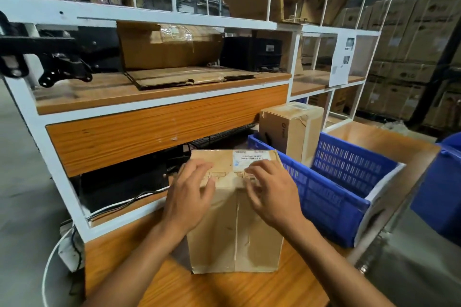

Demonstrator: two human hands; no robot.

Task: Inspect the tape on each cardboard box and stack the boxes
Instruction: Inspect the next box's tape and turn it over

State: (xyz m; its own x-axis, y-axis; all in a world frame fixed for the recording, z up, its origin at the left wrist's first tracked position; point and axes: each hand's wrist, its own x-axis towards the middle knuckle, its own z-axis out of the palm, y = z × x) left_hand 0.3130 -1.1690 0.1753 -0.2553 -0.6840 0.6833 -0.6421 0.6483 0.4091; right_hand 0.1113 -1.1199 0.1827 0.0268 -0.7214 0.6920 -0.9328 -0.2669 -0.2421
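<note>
A tall brown cardboard box (234,227) stands on the wooden table (239,289) in front of me, with a taped seam down its near face and a white label on top. My left hand (189,197) rests on the box's upper left edge, fingers relaxed over the top. My right hand (269,194) lies on the upper right edge, its fingers spread and slightly blurred over the tape. A second cardboard box (291,127) with loose tape stands upright in the blue plastic crate (331,202) to the right.
A white-framed shelf unit with wooden boards (159,97) rises right behind the table; it holds flattened cardboard and an open box (169,47). Another blue bin (439,197) sits at the far right. Stacks of cartons (409,57) fill the background.
</note>
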